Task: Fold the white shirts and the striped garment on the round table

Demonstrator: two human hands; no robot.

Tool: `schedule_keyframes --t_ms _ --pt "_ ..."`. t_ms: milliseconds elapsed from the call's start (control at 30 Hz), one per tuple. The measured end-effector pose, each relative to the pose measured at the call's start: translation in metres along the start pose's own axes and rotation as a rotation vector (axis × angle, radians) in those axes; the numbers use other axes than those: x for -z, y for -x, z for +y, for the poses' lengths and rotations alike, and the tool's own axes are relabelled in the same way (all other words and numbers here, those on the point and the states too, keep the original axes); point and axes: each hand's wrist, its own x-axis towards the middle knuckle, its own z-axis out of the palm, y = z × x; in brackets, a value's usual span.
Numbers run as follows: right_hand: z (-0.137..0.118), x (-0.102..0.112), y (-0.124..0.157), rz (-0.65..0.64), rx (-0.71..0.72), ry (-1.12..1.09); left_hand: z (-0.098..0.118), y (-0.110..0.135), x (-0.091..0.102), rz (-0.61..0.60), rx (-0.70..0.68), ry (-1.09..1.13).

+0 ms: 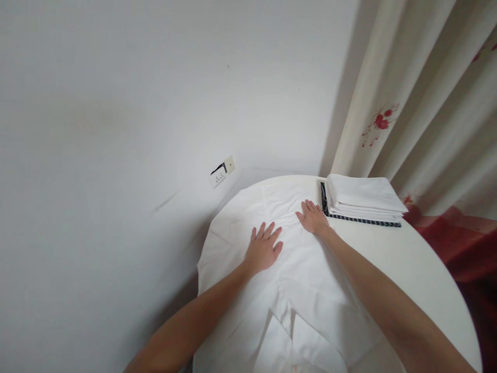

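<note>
A white collared shirt [306, 280] lies spread over the left part of a round white table [423, 280], its pointed collar [272, 342] toward me at the bottom. Wrinkles run along its middle. My left hand [264, 249] rests flat on the cloth, fingers spread. Further up and to the right, my right hand [312, 217] also presses flat on the shirt, fingers stretched out. Neither hand grips anything. Part of the shirt is hidden under my forearms.
A stack of folded white cloth [361, 191] sits at the table's back right, on a dark patterned folded piece [365, 221]. Behind stands a white wall with a power socket [218, 177]. A cream curtain with red flowers [382, 122] hangs at right, above red fabric [458, 243].
</note>
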Motion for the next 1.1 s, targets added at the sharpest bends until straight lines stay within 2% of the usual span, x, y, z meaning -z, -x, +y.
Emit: schedule_keyframes --t_ms 133,300,433,533,600,700,800,900,1000,1067,1100 --pt "0.0 0.0 0.0 -0.01 -0.002 0.005 -0.018 0.014 0.004 -0.021 -0.004 -0.018" --pt "0.0 0.004 0.004 0.014 0.009 -0.027 -0.053 0.049 0.013 -0.063 0.064 -0.073" --pt "-0.015 0.018 0.019 0.201 -0.04 0.008 -0.066 0.067 0.025 -0.116 0.104 -0.075" --pt "-0.042 0.029 0.043 0.257 0.103 0.019 -0.057 0.069 0.036 -0.153 0.122 -0.059" --pt "-0.063 0.033 0.067 0.206 0.231 -0.046 -0.042 0.071 0.043 -0.162 0.095 -0.024" --pt "-0.08 0.031 0.114 0.12 0.41 -0.185 -0.015 0.082 0.047 -0.175 -0.047 0.066" --pt "-0.069 0.023 0.162 0.061 0.528 -0.266 0.002 0.096 0.043 -0.165 -0.161 0.136" --pt "-0.037 0.025 0.201 0.096 0.518 -0.279 0.004 0.103 0.041 -0.156 -0.156 0.223" --pt "-0.011 0.042 0.233 0.258 0.464 -0.31 0.004 0.11 0.054 -0.185 -0.122 0.349" --pt "-0.006 0.059 0.255 0.308 0.53 -0.338 0.011 0.124 0.07 -0.21 -0.176 0.416" --pt "-0.007 0.066 0.267 0.28 0.604 -0.349 0.016 0.134 0.078 -0.232 -0.234 0.441"
